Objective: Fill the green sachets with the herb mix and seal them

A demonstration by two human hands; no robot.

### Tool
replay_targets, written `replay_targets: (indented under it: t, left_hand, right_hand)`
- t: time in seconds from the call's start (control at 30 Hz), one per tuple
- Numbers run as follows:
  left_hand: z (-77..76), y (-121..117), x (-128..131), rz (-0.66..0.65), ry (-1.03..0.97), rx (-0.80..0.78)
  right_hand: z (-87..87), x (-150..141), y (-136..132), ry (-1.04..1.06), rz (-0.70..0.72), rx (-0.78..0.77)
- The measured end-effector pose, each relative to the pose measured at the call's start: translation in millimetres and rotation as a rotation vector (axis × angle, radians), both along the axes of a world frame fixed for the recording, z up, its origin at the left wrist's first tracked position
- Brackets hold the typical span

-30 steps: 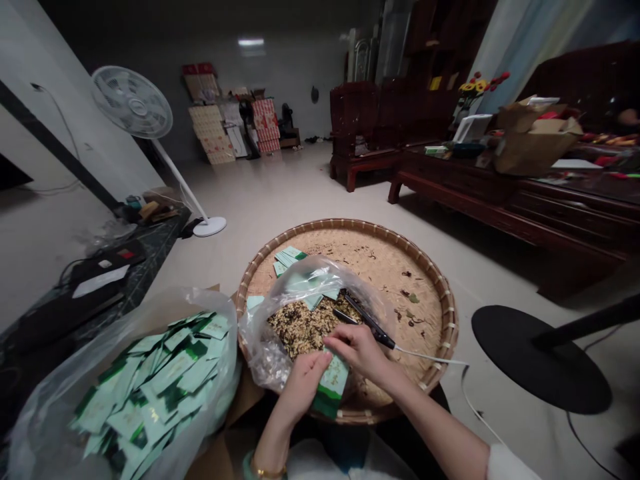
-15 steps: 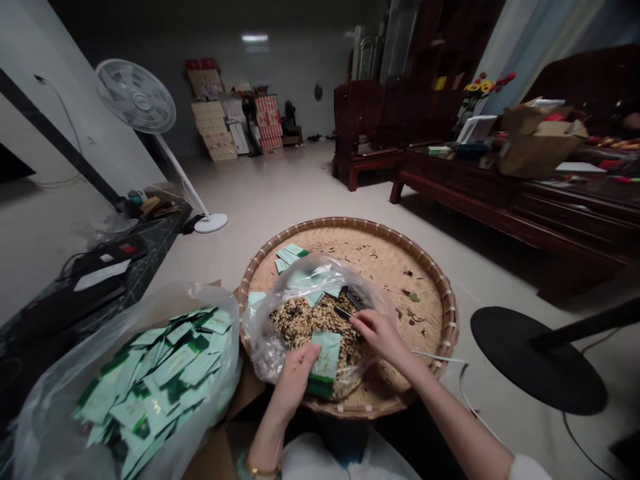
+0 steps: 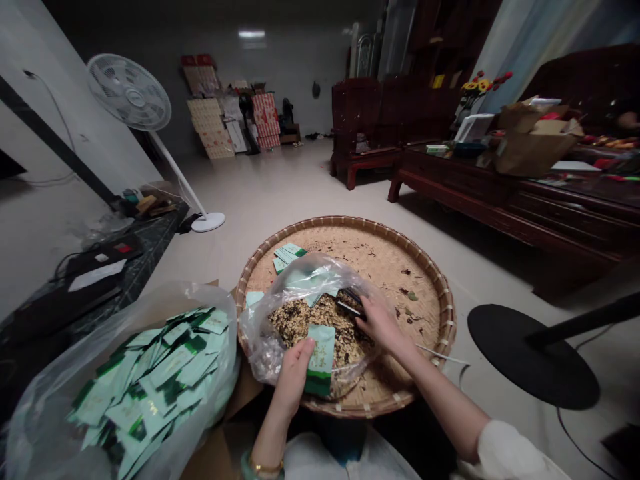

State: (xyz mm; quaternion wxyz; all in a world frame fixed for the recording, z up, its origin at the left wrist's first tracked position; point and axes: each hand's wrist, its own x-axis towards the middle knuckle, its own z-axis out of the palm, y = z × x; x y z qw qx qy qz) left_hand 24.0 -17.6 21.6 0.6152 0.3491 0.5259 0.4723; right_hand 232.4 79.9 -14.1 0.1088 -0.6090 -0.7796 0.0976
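My left hand (image 3: 295, 377) grips a green-and-white sachet (image 3: 321, 360) by its side, above a clear plastic bag (image 3: 280, 340) of mixed dried grains and leaves (image 3: 300, 320). My right hand (image 3: 381, 323) closes over a black corded hand tool (image 3: 351, 301), whose far end shows past the fingers. Its white cord (image 3: 440, 354) runs off to the right. The bag lies on a round woven bamboo tray (image 3: 345, 221), with several pale green sachets (image 3: 287, 255) partly under its edge.
At lower left, a large plastic bag (image 3: 150, 380) full of green sachets rests on a cardboard box (image 3: 240, 393). A black round stand base (image 3: 533, 357) sits right of the tray. A dark table (image 3: 165, 233) lies left; wooden furniture (image 3: 475, 173) stands behind.
My right hand has moved away from the sachet, up and right, onto the black tool. The sachet now stands more upright in my left hand, and the view has shifted slightly.
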Motion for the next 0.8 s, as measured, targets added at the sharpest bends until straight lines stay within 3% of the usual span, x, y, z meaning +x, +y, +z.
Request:
replay_targets:
  t: [0.13,0.27,0.37,0.43,0.53,0.6,0.67,0.8]
  left_hand:
    - [-5.7,3.4,-0.1,0.0,0.005,-0.003]
    - [-11.1,4.6,4.0,0.015,-0.016,-0.017]
    - [-3.8,3.2,-3.4,0.033,-0.065,-0.042]
    - [10.6,2.6,-16.6,0.163,-0.172,-0.028]
    - [39.1,2.3,-36.6,0.645,-0.381,0.203]
    - [52.4,0.2,-38.5,0.73,-0.409,0.341]
    - [54.8,-4.4,-28.7,0.602,-0.422,0.328]
    - [37.0,-14.6,-2.0,0.389,-0.378,0.171]
  right_hand:
    - [-5.3,15.3,-2.8,0.161,0.061,0.071]
    - [-5.0,13.0,-12.1,0.142,0.043,0.185]
    - [2.8,3.2,-19.2,0.187,0.065,0.207]
    - [8.5,-6.2,-20.8,0.217,0.14,0.146]
    - [14.6,-26.8,-13.5,0.191,0.236,0.049]
    - [16.9,-44.4,-1.0,0.12,0.234,0.047]
    - [18.1,-61.9,16.6,0.038,0.163,0.078]
    - [17.2,-81.4,52.6,-0.014,0.06,0.096]
